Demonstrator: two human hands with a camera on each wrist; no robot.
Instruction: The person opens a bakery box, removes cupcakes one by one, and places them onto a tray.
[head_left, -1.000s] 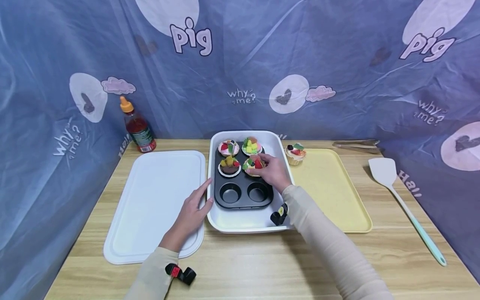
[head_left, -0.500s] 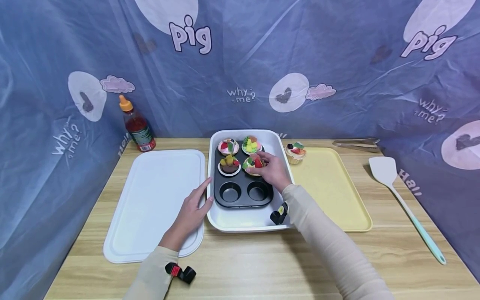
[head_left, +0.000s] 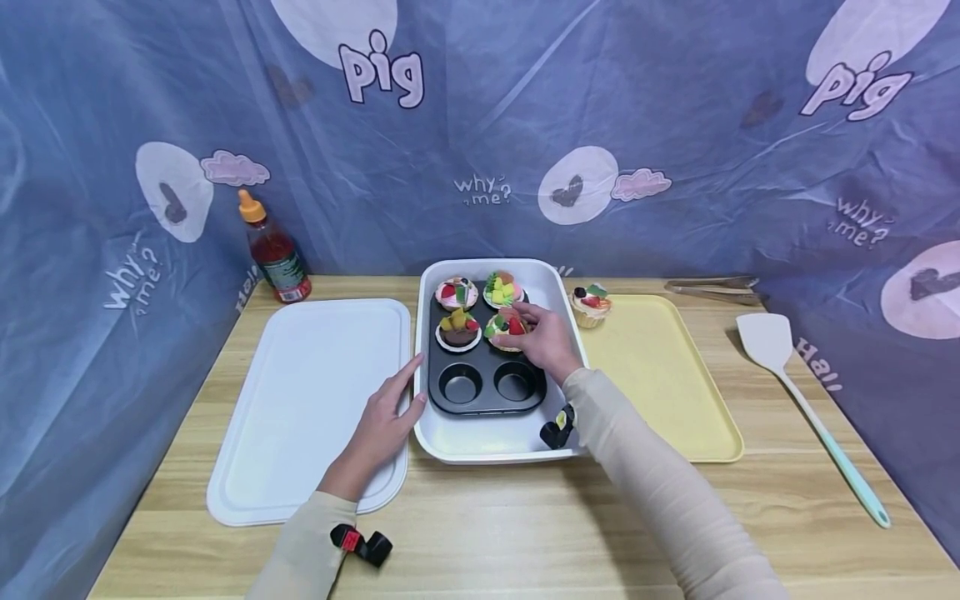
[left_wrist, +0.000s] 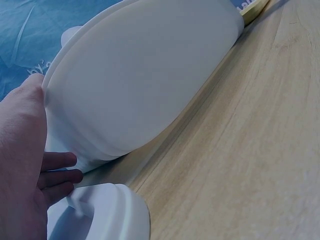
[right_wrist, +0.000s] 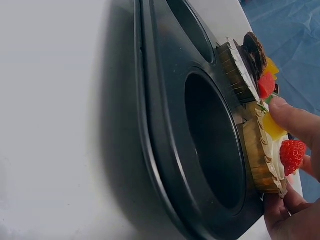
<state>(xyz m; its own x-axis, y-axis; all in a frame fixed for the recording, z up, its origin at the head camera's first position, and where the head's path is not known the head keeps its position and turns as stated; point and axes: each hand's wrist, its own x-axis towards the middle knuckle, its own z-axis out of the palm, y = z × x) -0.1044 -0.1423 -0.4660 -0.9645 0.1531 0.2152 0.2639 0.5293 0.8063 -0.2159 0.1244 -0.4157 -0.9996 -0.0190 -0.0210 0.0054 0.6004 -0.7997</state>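
my right hand (head_left: 546, 342) pinches a cupcake (head_left: 504, 327) in the black pan (head_left: 486, 392). my left hand (head_left: 384, 421), fingers loose, steadies the white dish (head_left: 480, 442). next i'd lift it gently.

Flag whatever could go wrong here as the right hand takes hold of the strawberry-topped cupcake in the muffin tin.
1. The right hand pinches the strawberry cupcake by its top edge; fingers close to the loose-looking toppings could knock the strawberry off or crush the cup.
2. The chocolate cupcake sits in the adjoining cup, so a sideways lift may bump it.
3. The muffin tin lies loose in the white dish; only the left hand steadies the dish rim, so the tin might slide.
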